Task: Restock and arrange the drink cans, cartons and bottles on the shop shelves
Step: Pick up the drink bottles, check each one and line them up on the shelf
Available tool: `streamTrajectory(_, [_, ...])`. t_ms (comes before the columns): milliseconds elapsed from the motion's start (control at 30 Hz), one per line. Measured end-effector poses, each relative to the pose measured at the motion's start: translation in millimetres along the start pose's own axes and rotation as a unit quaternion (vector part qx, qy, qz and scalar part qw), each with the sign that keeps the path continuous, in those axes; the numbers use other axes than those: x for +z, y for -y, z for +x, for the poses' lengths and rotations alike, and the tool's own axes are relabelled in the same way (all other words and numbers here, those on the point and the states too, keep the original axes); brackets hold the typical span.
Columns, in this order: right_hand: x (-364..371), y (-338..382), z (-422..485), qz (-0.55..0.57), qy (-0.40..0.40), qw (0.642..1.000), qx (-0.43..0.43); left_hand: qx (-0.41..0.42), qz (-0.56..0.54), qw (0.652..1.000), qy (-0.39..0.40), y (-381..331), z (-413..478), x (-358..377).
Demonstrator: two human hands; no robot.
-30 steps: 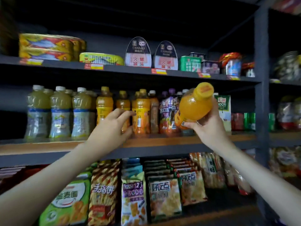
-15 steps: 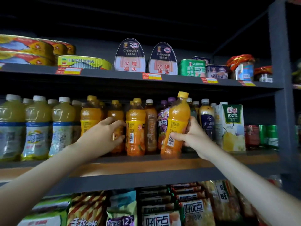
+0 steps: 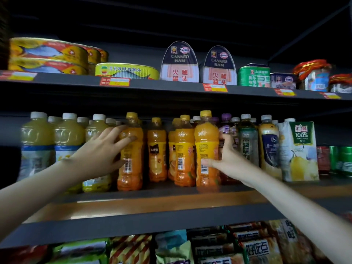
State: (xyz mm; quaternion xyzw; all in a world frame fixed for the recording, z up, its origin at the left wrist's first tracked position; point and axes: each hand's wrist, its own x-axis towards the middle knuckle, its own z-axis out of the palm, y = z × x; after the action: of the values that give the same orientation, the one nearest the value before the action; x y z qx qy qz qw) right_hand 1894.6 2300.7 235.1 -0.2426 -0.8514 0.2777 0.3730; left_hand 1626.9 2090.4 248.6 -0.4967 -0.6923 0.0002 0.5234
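Observation:
My right hand [image 3: 229, 161] grips an orange juice bottle [image 3: 206, 145] with a yellow cap, thumb on its front and fingers curled behind it. The bottle stands upright on the middle shelf [image 3: 152, 204], at the right end of a row of orange juice bottles [image 3: 183, 153]. My left hand [image 3: 101, 151] rests with its fingers spread on the leftmost orange bottle [image 3: 133, 159] of that row. Another orange bottle [image 3: 157, 149] stands further back between them.
Pale yellow drink bottles [image 3: 36, 145] fill the shelf's left. To the right stand purple-capped bottles [image 3: 226, 122], a green tea bottle [image 3: 247, 141], a dark-labelled bottle [image 3: 268, 149], a pear juice carton [image 3: 299, 149] and cans [image 3: 341, 159]. Canned ham [image 3: 180, 63] and fish tins [image 3: 47, 54] sit above, snack bags [image 3: 253, 246] below.
My right hand brought the tilted orange bottle down from the air and stood it upright on the shelf beside the other orange bottles. My left hand stayed on the leftmost orange bottle.

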Motion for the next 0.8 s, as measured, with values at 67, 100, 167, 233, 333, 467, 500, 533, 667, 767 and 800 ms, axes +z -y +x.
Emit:
streamTrajectory(67, [5.1,9.4,-5.6,-0.064,-0.04,0.997,-0.013,0.017,0.002,1.0,-0.009,5.8,-4.4,4.5])
streamTrajectory(100, [9.9,15.5,-9.2,-0.119,-0.096,0.987,-0.051,0.024,0.003,0.999,-0.021,7.2,-5.9,6.1])
streamTrajectory(167, [28.0,37.3,-17.4,-0.233,-0.202,0.936,-0.172,0.041,0.014,0.998,-0.048,9.8,-7.1,9.6])
streamTrajectory(233, [53.3,64.4,-15.1,-0.274,-0.203,0.905,-0.253,0.05,0.024,0.996,-0.072,12.0,-4.3,14.3])
streamTrajectory(333, [96.0,92.1,18.0,-0.242,-0.083,0.945,-0.202,0.036,0.004,0.997,-0.071,13.2,1.9,21.9])
streamTrajectory(467, [134.5,102.6,70.6,-0.251,-0.023,0.963,-0.1,0.056,0.018,0.996,-0.07,16.4,5.9,30.2])
streamTrajectory(500, [139.3,101.9,79.8,-0.268,-0.026,0.959,-0.087,0.066,0.018,0.995,-0.078,17.6,5.9,32.0])
streamTrajectory(533, [142.6,101.7,88.0,-0.282,-0.033,0.956,-0.075,0.073,0.015,0.993,-0.089,18.9,5.6,33.7])
streamTrajectory(667, [144.0,100.5,107.8,-0.283,-0.049,0.957,-0.046,0.082,0.012,0.989,-0.122,19.4,4.3,41.7])
streamTrajectory(767, [140.3,99.6,112.3,-0.268,-0.055,0.961,-0.043,0.09,0.009,0.986,-0.137,18.9,5.2,41.8])
streamTrajectory(800, [139.9,99.5,112.6,-0.261,-0.062,0.962,-0.047,0.091,0.009,0.986,-0.139,19.1,5.9,41.5])
